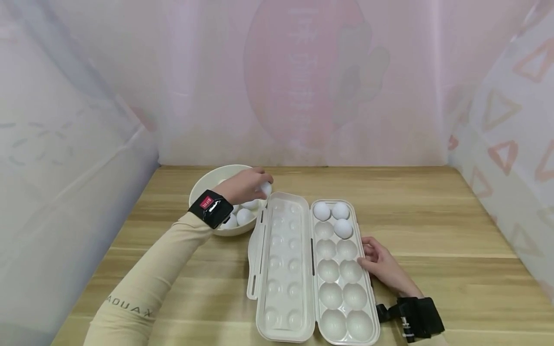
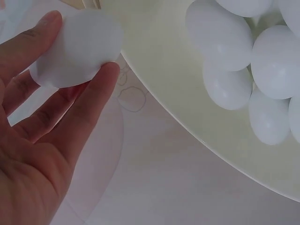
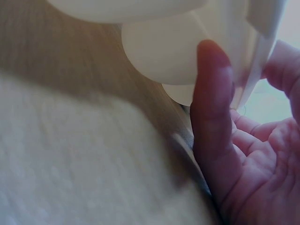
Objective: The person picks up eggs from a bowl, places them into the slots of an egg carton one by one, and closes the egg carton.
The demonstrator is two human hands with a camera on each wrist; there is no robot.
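My left hand (image 1: 247, 185) pinches a white egg (image 1: 266, 189) between fingertips and thumb, just past the rim of a cream bowl (image 1: 203, 185) and over the far end of the open lid (image 1: 283, 269). The left wrist view shows that egg (image 2: 77, 49) in my fingers with several eggs (image 2: 243, 61) lying in the bowl (image 2: 187, 117). An open egg box tray (image 1: 344, 276) holds three white eggs (image 1: 321, 211) at its far end. My right hand (image 1: 381, 264) rests against the tray's right edge, fingers (image 3: 213, 103) touching its side.
The box and bowl stand on a wooden table (image 1: 450, 230). Pale pink and white curtains (image 1: 303, 81) close in the back and both sides. Black straps sit on both wrists (image 1: 209, 207).
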